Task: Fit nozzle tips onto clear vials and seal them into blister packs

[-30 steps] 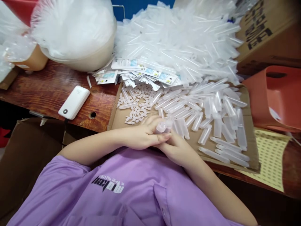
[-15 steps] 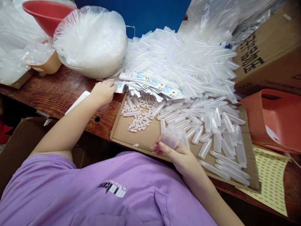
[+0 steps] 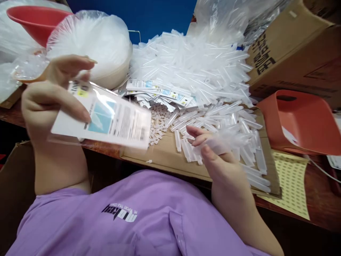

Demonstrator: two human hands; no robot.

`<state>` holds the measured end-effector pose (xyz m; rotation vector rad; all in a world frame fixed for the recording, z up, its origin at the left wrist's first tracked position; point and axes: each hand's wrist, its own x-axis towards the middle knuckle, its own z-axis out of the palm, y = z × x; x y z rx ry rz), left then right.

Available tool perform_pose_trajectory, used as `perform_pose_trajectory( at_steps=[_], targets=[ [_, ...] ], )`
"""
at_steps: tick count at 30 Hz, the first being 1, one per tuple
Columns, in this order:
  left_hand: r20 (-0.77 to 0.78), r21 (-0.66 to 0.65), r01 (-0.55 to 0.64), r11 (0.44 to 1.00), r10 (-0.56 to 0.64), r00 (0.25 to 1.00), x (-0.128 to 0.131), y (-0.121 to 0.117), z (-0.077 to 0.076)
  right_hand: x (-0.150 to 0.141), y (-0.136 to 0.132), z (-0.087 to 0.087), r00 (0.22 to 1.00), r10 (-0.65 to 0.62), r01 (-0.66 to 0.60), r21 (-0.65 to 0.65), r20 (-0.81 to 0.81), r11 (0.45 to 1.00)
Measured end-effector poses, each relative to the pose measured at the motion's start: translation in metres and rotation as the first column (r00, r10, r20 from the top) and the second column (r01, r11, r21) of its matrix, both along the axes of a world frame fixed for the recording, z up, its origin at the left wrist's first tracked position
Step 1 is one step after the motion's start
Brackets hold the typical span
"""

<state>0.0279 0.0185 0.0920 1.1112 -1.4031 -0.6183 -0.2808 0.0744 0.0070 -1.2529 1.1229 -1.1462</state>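
Note:
In the air at the left, my left hand [image 3: 53, 96] pinches a flat printed package [image 3: 106, 122] between thumb and fingers. It is white with a blue picture, and clear plastic shows along its edge. My right hand [image 3: 221, 156] is closed around some frosted translucent plastic [image 3: 220, 142], over the tray's front; motion blur hides its exact kind. Below and between the hands lies a cardboard tray [image 3: 162, 153]. On it are small white pointed nozzle-like tips [image 3: 157, 126] and loose translucent tubes [image 3: 195, 124]. More printed packages [image 3: 162, 93] are stacked behind the tips.
A tall heap of translucent tubes [image 3: 186, 64] fills the back. At the back left stand a bowl with a stuffed plastic bag [image 3: 93, 42] and a red basin [image 3: 37, 23]. On the right are a cardboard box [image 3: 290, 53], an orange bin [image 3: 301, 124] and a yellow dotted sheet [image 3: 289, 181].
My left hand has lifted a printed package from the stack and brought it up and left, nearer the camera. My right hand has moved right with the translucent plastic. The view has shifted slightly.

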Motion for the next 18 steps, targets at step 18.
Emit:
perform_pose_trajectory(
  at_steps=[18],
  targets=[
    [-0.682,0.515,0.633,0.577,-0.172,0.711,-0.110,-0.041,-0.068,0.002,-0.013,-0.020,0.874,-0.025,-0.223,0.447,0.485,0.866]
  ],
)
